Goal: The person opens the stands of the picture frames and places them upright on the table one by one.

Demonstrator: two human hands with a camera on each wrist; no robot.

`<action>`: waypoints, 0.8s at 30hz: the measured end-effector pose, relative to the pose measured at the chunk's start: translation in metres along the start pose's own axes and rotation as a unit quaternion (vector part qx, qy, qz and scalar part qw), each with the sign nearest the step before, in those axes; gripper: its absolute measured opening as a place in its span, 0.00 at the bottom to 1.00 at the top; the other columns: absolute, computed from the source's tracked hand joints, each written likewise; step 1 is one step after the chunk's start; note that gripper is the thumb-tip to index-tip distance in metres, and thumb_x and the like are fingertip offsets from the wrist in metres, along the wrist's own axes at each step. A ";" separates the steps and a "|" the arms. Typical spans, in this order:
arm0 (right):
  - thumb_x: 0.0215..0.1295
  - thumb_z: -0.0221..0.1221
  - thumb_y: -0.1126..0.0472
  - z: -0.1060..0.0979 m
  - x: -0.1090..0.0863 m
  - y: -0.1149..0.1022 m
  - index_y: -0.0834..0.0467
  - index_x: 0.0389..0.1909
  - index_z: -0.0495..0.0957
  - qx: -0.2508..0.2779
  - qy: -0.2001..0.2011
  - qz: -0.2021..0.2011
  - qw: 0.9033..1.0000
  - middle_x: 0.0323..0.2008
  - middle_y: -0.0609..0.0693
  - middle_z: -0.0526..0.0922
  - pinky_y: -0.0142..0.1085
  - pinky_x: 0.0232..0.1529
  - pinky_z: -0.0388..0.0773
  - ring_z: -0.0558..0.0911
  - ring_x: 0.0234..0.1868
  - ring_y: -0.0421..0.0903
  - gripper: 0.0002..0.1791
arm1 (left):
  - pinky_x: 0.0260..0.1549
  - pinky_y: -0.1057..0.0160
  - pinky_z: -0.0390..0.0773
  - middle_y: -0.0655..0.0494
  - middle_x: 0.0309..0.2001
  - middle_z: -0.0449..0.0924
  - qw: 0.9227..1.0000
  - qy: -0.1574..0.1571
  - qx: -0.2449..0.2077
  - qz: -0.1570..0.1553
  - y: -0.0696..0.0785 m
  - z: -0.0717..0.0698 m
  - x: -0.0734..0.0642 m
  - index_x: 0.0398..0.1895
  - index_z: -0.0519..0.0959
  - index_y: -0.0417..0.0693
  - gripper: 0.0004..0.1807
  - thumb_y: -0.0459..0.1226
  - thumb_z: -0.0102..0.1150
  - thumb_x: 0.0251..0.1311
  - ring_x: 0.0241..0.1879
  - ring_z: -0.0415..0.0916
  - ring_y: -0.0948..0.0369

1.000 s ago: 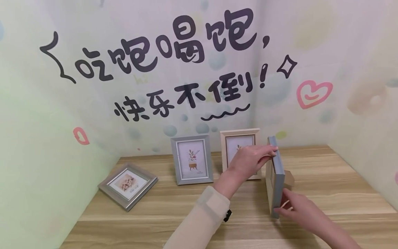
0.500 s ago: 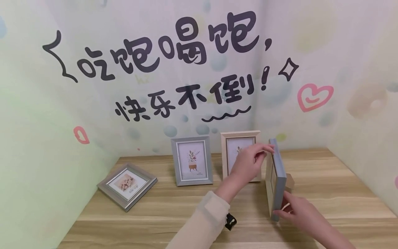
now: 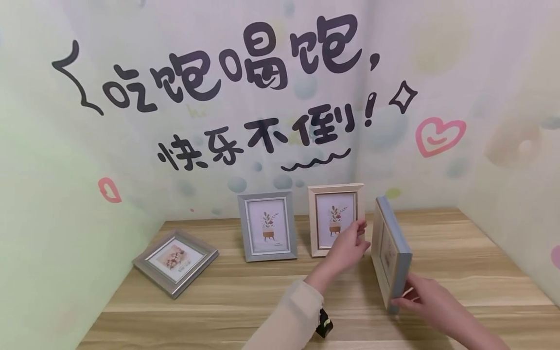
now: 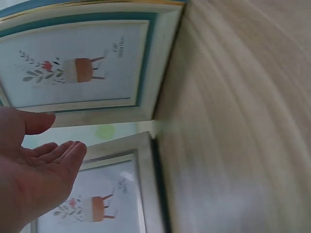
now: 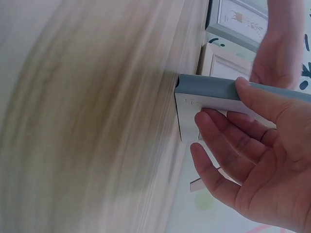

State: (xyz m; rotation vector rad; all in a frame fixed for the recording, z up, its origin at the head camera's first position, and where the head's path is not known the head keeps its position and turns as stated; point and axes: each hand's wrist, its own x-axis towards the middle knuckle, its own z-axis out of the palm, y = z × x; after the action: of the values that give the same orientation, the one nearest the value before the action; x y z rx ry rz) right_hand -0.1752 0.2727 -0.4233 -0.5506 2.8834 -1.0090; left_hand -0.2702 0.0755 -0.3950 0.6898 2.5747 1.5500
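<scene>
My right hand [image 3: 430, 299] pinches a blue-edged picture frame [image 3: 387, 253] by its lower near side. The frame stands upright on the table, turned nearly edge-on. In the right wrist view, the thumb lies on the frame's blue edge [image 5: 209, 86], with several fingers at its pale back. My left hand [image 3: 345, 250] hovers between this frame and an upright cream picture frame [image 3: 313, 218], hiding part of the latter. Its fingers are loosely bent and hold nothing, as the left wrist view of the left hand [image 4: 39, 170] shows.
A grey-blue picture frame [image 3: 268, 228] stands upright left of the cream one. Farther left, a silver picture frame [image 3: 177, 265] lies face up on the wooden table [image 3: 210, 311]. A printed backdrop [image 3: 210, 189] with black lettering rises behind and at both sides.
My left hand has left the top of the blue-edged frame and moved down and slightly left. The frame has turned a little, showing more of its front. My right hand keeps its grip.
</scene>
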 end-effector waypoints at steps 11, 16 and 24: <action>0.58 0.69 0.59 -0.004 -0.011 0.013 0.71 0.55 0.73 -0.014 0.009 -0.029 0.999 0.41 0.60 0.87 0.29 0.30 0.82 0.83 0.32 0.32 0.29 | 0.62 0.68 0.76 0.48 0.64 0.77 0.999 -0.028 -0.002 -0.016 -0.016 0.017 0.001 0.69 0.68 0.44 0.26 0.29 0.53 0.67 0.64 0.75 0.56; 0.59 0.68 0.60 -0.009 -0.018 0.020 0.74 0.55 0.73 -0.003 -0.004 -0.034 0.999 0.41 0.61 0.87 0.29 0.30 0.82 0.82 0.33 0.29 0.29 | 0.58 0.71 0.77 0.51 0.58 0.82 1.000 -0.010 0.011 -0.006 -0.018 0.019 0.002 0.61 0.75 0.45 0.19 0.29 0.55 0.67 0.60 0.78 0.61; 0.62 0.66 0.60 -0.018 -0.032 0.033 0.76 0.56 0.71 0.019 -0.038 -0.034 0.999 0.41 0.63 0.86 0.28 0.32 0.82 0.80 0.36 0.25 0.29 | 0.35 0.77 0.77 0.60 0.38 0.84 0.998 0.015 0.052 -0.011 -0.019 0.015 0.003 0.39 0.79 0.50 0.03 0.35 0.63 0.64 0.37 0.79 0.72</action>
State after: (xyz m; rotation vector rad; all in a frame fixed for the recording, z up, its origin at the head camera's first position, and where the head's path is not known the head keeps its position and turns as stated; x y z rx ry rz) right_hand -0.1581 0.3183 -0.4319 -0.6725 2.7915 -1.0270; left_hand -0.2747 0.0819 -0.4181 0.6504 2.6917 1.4392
